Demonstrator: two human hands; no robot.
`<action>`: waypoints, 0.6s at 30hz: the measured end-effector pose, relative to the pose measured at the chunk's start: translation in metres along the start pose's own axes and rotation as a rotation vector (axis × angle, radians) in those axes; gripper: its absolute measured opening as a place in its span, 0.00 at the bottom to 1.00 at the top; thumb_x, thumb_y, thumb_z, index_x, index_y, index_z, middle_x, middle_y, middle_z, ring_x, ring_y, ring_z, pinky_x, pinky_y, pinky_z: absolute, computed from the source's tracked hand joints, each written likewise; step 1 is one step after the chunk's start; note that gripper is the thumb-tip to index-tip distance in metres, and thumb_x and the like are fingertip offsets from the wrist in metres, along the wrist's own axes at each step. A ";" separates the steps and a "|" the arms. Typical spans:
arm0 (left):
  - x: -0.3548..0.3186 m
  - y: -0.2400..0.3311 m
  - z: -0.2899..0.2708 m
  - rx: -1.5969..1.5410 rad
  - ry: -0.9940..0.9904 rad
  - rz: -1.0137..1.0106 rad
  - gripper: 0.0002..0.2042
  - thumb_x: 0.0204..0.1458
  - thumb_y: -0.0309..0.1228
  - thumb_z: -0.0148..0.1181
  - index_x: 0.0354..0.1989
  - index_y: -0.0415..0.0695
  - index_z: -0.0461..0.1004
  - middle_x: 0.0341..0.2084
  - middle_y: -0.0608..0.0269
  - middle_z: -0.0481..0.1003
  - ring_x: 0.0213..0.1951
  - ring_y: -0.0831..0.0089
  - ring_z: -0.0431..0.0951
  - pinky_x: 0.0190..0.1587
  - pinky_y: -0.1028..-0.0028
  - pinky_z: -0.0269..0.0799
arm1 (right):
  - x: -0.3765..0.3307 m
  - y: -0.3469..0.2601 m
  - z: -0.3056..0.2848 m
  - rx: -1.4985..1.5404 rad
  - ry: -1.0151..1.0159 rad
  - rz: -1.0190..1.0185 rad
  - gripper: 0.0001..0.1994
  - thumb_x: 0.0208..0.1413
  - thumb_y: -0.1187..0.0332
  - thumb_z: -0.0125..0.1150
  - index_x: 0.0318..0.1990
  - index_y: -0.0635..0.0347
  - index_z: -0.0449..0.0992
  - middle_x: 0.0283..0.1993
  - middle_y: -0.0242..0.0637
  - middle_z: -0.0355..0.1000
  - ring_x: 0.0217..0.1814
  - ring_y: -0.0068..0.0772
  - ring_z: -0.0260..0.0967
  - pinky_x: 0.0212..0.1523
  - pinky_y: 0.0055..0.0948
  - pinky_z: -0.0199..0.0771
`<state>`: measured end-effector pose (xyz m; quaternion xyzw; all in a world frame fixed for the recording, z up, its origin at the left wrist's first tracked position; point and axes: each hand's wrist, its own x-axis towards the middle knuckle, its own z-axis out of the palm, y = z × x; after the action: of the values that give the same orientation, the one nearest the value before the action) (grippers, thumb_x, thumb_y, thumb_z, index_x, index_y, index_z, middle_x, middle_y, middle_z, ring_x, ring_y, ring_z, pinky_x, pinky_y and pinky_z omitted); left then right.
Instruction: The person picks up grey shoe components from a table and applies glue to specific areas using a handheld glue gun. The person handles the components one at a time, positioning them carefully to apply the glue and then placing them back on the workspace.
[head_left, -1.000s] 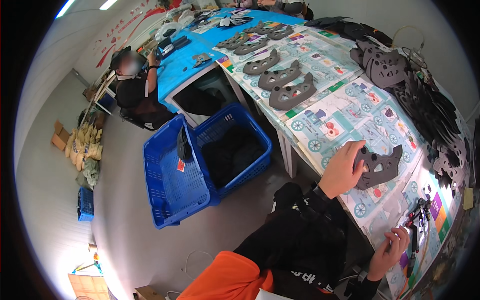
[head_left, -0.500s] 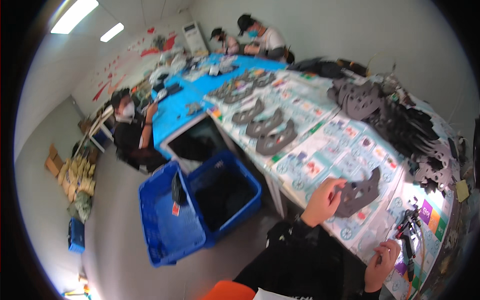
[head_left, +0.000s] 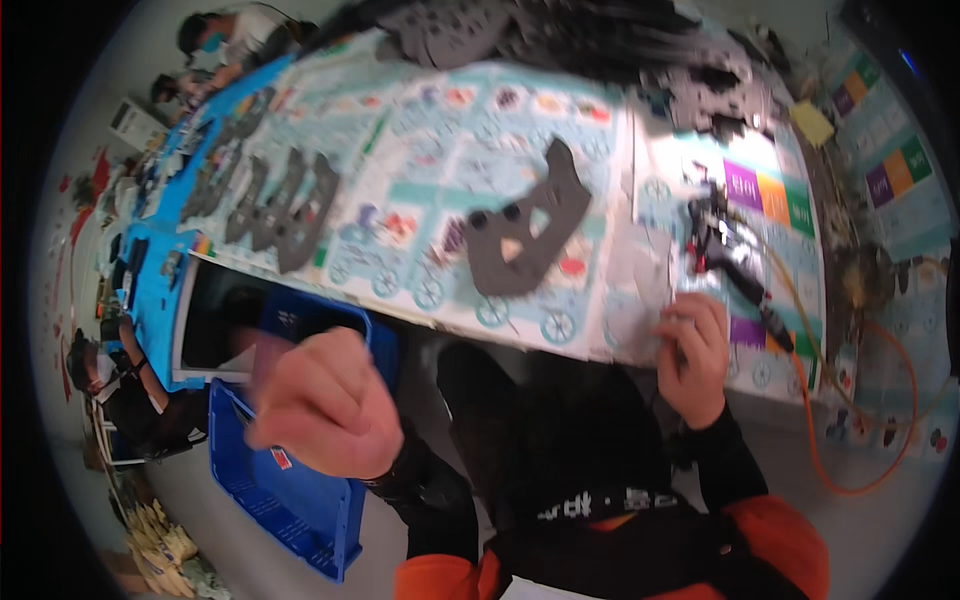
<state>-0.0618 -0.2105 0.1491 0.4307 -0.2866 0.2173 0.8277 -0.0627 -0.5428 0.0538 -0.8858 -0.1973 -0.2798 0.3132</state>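
A dark grey, curved flat piece (head_left: pixel 545 250) with cut-out holes lies on the papered table, with two small round black spots at its left part. My left hand (head_left: pixel 325 405) is raised in front of the table's near edge, apart from the piece. Its fingers are curled into a fist and partly smeared, so whatever they may hold is hidden. At the near table edge, my right hand (head_left: pixel 693 355) has its fingers loosely bent and apart, with nothing visible in them. Closest to it is a black hand tool (head_left: pixel 735 260) with an orange hose.
More grey cut-out pieces (head_left: pixel 305 215) lie in rows to the left. A heap of dark pieces (head_left: pixel 450 30) covers the far side. Blue crates (head_left: pixel 290 510) stand below the table, left. A yellow pad (head_left: pixel 812 122) lies at right. Other people (head_left: pixel 225 45) sit around the table.
My view has swung to the right. My left hand has left the grey piece, which stays on the table, and moved leftward. My right hand's fingers have loosened.
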 end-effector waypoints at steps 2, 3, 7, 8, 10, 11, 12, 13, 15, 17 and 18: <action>-0.008 -0.009 0.002 0.776 0.213 0.168 0.25 0.72 0.40 0.52 0.19 0.42 0.72 0.53 0.52 0.65 0.27 0.70 0.65 0.38 0.70 0.63 | 0.000 -0.002 -0.002 -0.028 0.009 -0.004 0.12 0.40 0.87 0.60 0.33 0.64 0.78 0.45 0.44 0.75 0.56 0.56 0.74 0.54 0.46 0.75; -0.010 -0.016 0.002 1.172 0.297 0.262 0.20 0.70 0.32 0.56 0.22 0.38 0.77 0.66 0.46 0.59 0.30 0.69 0.72 0.41 0.70 0.67 | -0.004 0.000 -0.002 -0.034 -0.008 0.015 0.12 0.40 0.87 0.60 0.33 0.64 0.78 0.45 0.44 0.75 0.56 0.56 0.74 0.54 0.46 0.75; 0.002 -0.066 -0.023 1.472 0.120 0.110 0.08 0.62 0.25 0.67 0.32 0.32 0.79 0.65 0.42 0.73 0.58 0.58 0.76 0.49 0.70 0.76 | -0.014 0.010 0.000 -0.047 -0.020 -0.006 0.11 0.41 0.88 0.60 0.33 0.64 0.78 0.45 0.43 0.76 0.57 0.56 0.73 0.54 0.46 0.74; 0.004 -0.083 -0.029 1.413 0.122 -0.154 0.11 0.63 0.29 0.69 0.36 0.32 0.78 0.59 0.42 0.78 0.45 0.57 0.81 0.47 0.69 0.77 | -0.017 0.010 -0.002 -0.046 -0.032 -0.004 0.11 0.42 0.88 0.60 0.33 0.64 0.78 0.46 0.44 0.76 0.57 0.56 0.73 0.55 0.46 0.74; 0.006 -0.101 -0.055 1.475 0.023 -0.397 0.18 0.61 0.37 0.71 0.40 0.29 0.78 0.51 0.41 0.82 0.34 0.54 0.85 0.45 0.66 0.78 | -0.013 -0.002 -0.005 -0.014 -0.053 -0.004 0.11 0.43 0.87 0.60 0.34 0.64 0.78 0.46 0.44 0.76 0.58 0.55 0.73 0.57 0.47 0.73; 0.003 -0.117 -0.067 1.556 -0.085 -0.406 0.22 0.59 0.41 0.73 0.41 0.28 0.78 0.49 0.39 0.82 0.35 0.51 0.85 0.45 0.63 0.79 | -0.011 -0.005 -0.005 -0.012 -0.082 0.018 0.11 0.44 0.87 0.59 0.35 0.64 0.78 0.47 0.44 0.76 0.58 0.55 0.72 0.58 0.47 0.72; 0.005 -0.118 -0.071 1.525 -0.065 -0.461 0.24 0.56 0.42 0.75 0.42 0.27 0.78 0.45 0.38 0.82 0.37 0.47 0.85 0.48 0.60 0.78 | -0.007 -0.012 -0.006 0.010 -0.090 0.025 0.11 0.45 0.86 0.59 0.36 0.64 0.78 0.47 0.44 0.76 0.58 0.55 0.72 0.60 0.47 0.71; 0.007 -0.132 -0.062 1.453 -0.050 -0.511 0.26 0.54 0.43 0.76 0.43 0.26 0.78 0.42 0.36 0.82 0.38 0.44 0.84 0.50 0.57 0.77 | -0.001 -0.018 -0.023 -0.007 -0.101 0.037 0.11 0.46 0.86 0.59 0.37 0.64 0.78 0.47 0.45 0.76 0.58 0.55 0.72 0.61 0.47 0.70; 0.010 -0.148 -0.050 1.543 -0.124 -0.361 0.24 0.52 0.38 0.76 0.42 0.25 0.77 0.37 0.37 0.82 0.41 0.41 0.83 0.50 0.54 0.76 | 0.017 -0.029 -0.051 -0.029 -0.121 0.073 0.11 0.48 0.86 0.58 0.38 0.64 0.78 0.47 0.46 0.75 0.58 0.54 0.72 0.62 0.46 0.69; 0.011 -0.147 -0.050 1.523 -0.045 -0.402 0.21 0.51 0.36 0.75 0.41 0.27 0.76 0.35 0.37 0.81 0.43 0.39 0.82 0.47 0.51 0.76 | 0.036 -0.023 -0.063 -0.033 -0.199 0.055 0.12 0.49 0.86 0.58 0.40 0.64 0.77 0.48 0.47 0.75 0.58 0.54 0.72 0.62 0.45 0.69; 0.014 -0.143 -0.055 1.440 -0.070 -0.515 0.19 0.53 0.34 0.73 0.44 0.31 0.75 0.35 0.36 0.81 0.41 0.40 0.82 0.44 0.51 0.77 | 0.044 -0.016 -0.065 -0.071 -0.270 0.061 0.12 0.50 0.86 0.58 0.42 0.65 0.77 0.50 0.47 0.74 0.58 0.53 0.72 0.63 0.44 0.69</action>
<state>0.0510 -0.2394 0.0481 0.9236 0.0093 0.1369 0.3579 -0.0618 -0.5662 0.1302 -0.9315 -0.2006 -0.1553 0.2606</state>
